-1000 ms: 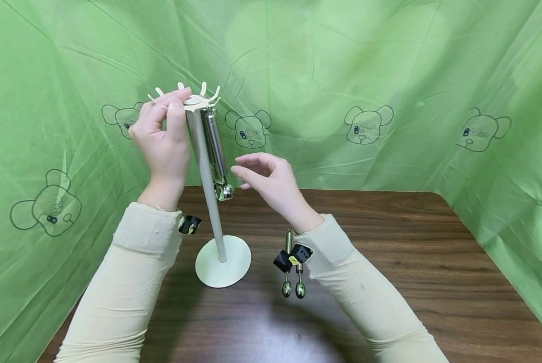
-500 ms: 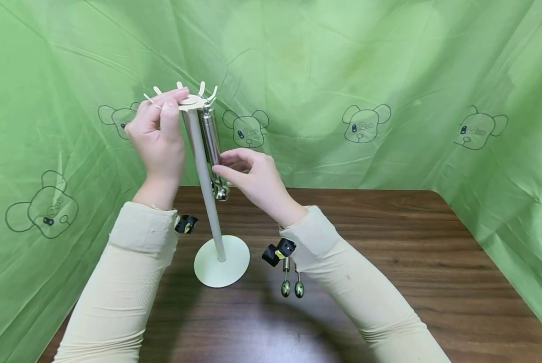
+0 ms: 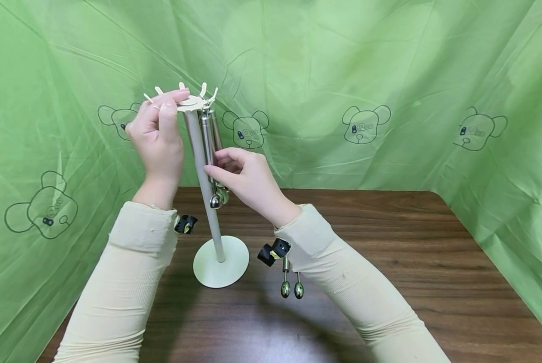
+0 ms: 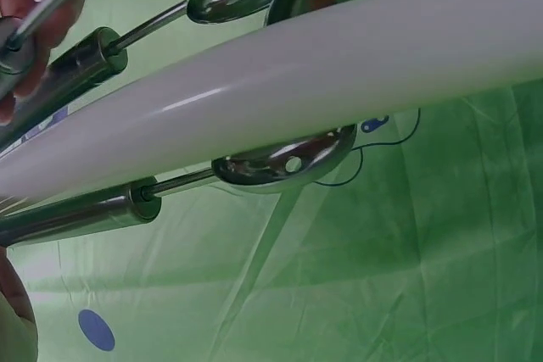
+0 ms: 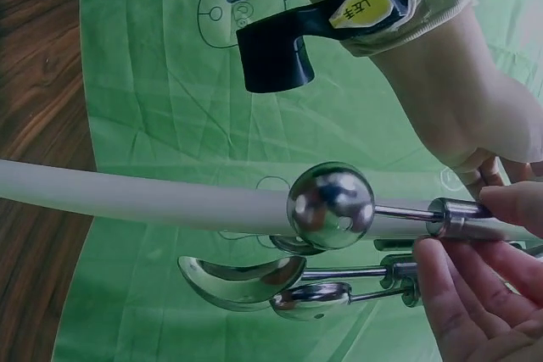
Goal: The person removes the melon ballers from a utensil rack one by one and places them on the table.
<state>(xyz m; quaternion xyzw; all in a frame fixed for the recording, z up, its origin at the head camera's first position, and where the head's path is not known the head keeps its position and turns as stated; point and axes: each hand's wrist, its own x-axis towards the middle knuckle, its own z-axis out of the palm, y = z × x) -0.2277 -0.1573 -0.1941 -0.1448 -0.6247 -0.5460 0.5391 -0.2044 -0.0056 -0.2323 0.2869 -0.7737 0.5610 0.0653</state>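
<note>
While green fabric (image 3: 298, 60) printed with dark outlines of bear heads rises behind and along both sides, a dark brown wood-grained table (image 3: 411, 242) spreads below it. Two forearms in cream sleeves, the left sleeve (image 3: 116, 282) and the right sleeve (image 3: 357, 297), reach over the table toward a white stand (image 3: 213, 222) with a slim pole, a round flat base and a top disc ringed by upturned hooks. Its base rests on the table.

At the top, the left hand (image 3: 158, 136) grips the disc, fingers laid over its upper face and thumb bent at the rim. Lower down, the right hand (image 3: 248, 174) pinches a shiny steel utensil with a cylindrical handle and rounded head (image 3: 207, 138) between thumb and fingers. That utensil is upright beside the pole, head down, its upper end just under the disc; whether it sits on a hook is hard to tell.

Close behind it hang more steel pieces, among them a deep curved scoop (image 5: 229, 286) and a spoon with a hole in its bowl (image 4: 288, 161). Smallest are two steel utensils with egg-shaped heads (image 3: 286, 289) lying side by side on the table, their upper parts partly covered by the right sleeve and a black wrist bracket (image 3: 274, 252).
</note>
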